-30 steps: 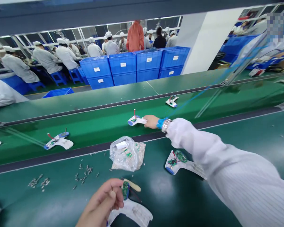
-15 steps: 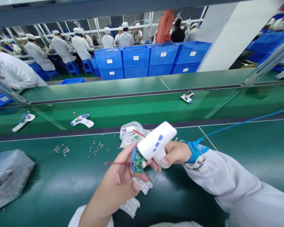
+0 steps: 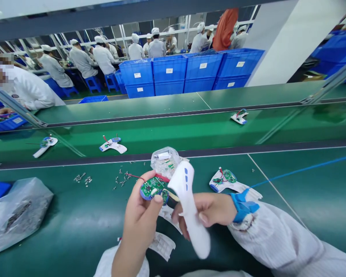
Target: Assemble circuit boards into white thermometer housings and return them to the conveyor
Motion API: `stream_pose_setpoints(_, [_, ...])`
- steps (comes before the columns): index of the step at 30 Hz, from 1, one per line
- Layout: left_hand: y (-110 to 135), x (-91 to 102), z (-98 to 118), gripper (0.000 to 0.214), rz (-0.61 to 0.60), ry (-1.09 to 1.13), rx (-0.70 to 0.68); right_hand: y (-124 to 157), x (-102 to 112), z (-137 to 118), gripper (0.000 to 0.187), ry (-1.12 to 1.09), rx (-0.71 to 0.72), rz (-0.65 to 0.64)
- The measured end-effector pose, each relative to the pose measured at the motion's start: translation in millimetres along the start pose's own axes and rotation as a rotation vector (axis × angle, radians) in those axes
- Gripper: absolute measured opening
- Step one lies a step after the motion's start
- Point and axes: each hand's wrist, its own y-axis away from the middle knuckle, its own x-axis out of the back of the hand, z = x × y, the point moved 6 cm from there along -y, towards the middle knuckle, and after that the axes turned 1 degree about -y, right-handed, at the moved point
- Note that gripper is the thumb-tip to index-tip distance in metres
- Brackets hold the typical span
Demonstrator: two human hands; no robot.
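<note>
My left hand [image 3: 142, 215] grips a green circuit board [image 3: 152, 187] with a blue rim and a red wire, thumb on its lower edge. In my right hand [image 3: 210, 209] is a white plastic housing [image 3: 194, 219], shaped like a handheld thermometer's shell, with three blue buttons near its top. The two parts are close together, board at the left; a pale strip lies between them, and I cannot tell what it joins. Below my hands lie white shell pieces [image 3: 163, 245], partly hidden. A blue wrist strap [image 3: 243, 207] circles my right wrist.
A clear bag of small parts [image 3: 165, 159] sits behind my hands. Small metal pieces [image 3: 122, 179] lie scattered left of it. Another shell with a board [image 3: 223, 180] rests to the right. More assemblies [image 3: 113, 145] lie on the green conveyor [image 3: 161, 134]. A plastic bag [image 3: 20, 215] stands left.
The white housing has turned from lying across to nearly upright and moved apart from the board. My left hand has tilted the board face up. The camera view has shifted slightly.
</note>
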Motion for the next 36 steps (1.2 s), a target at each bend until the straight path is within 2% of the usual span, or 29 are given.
stream_pose_setpoints(1, [1,2.5,2,0.039,0.041,-0.038,-0.016,2,8,-7,0.065,0.140,0.029,0.130])
stream_pose_setpoints(3, [4,6.0,8,0.036,0.117,-0.124,-0.074,11,25,-32,0.056,0.421,0.160,0.552])
stream_pose_setpoints(4, [6,6.3,12,0.033,0.139,-0.172,-0.115,19,27,-48,0.047,0.548,0.253,0.759])
stream_pose_setpoints(5, [7,5.5,15,0.030,0.145,-0.223,-0.153,25,22,-63,0.037,0.663,0.354,0.899])
stream_pose_setpoints(6, [9,4.1,18,0.028,0.140,-0.275,-0.182,26,12,-75,0.028,0.765,0.449,0.953])
stream_pose_setpoints(8, [11,2.1,21,0.025,0.135,-0.394,-0.204,17,-15,-90,0.015,0.942,0.575,0.865])
stream_pose_setpoints(9, [12,2.1,22,0.025,0.146,-0.457,-0.205,11,-26,-93,0.011,1.005,0.600,0.809])
stream_pose_setpoints(11, [15,3.9,23,0.026,0.188,-0.578,-0.204,1,-38,-94,0.010,1.066,0.615,0.781])
stream_pose_setpoints(14, [16,4.6,23,0.029,0.206,-0.684,-0.202,-4,-39,-90,0.020,1.083,0.630,0.813])
stream_pose_setpoints(17, [15,2.9,23,0.030,0.199,-0.682,-0.201,-4,-31,-85,0.029,1.087,0.623,0.814])
stream_pose_setpoints(20, [14,0.0,24,0.028,0.197,-0.684,-0.194,-3,-27,-85,0.033,1.094,0.633,0.763])
stream_pose_setpoints(22, [12,-3.6,23,0.024,0.147,-0.678,-0.169,-3,-25,-87,0.032,1.073,0.654,0.708])
stream_pose_setpoints(24, [9,-5.3,19,0.019,0.083,-0.610,-0.101,-4,-19,-89,0.030,1.025,0.649,0.667])
stream_pose_setpoints(26, [4,-3.5,9,0.017,0.041,-0.437,0.005,-4,-6,-91,0.026,0.978,0.611,0.698])
stream_pose_setpoints(30, [-6,1.6,-9,0.025,0.004,-0.061,0.134,6,25,-93,0.013,0.965,0.475,1.042])
stream_pose_setpoints(31, [-8,2.3,-12,0.025,0.001,-0.011,0.146,8,28,-92,0.016,0.960,0.459,1.086])
stream_pose_setpoints(32, [-10,2.6,-14,0.023,0.001,0.028,0.156,8,26,-91,0.020,0.955,0.463,1.072])
stream_pose_setpoints(36, [-14,-1.8,-16,0.017,-0.023,0.145,0.197,-6,0,-81,0.015,0.952,0.552,0.773])
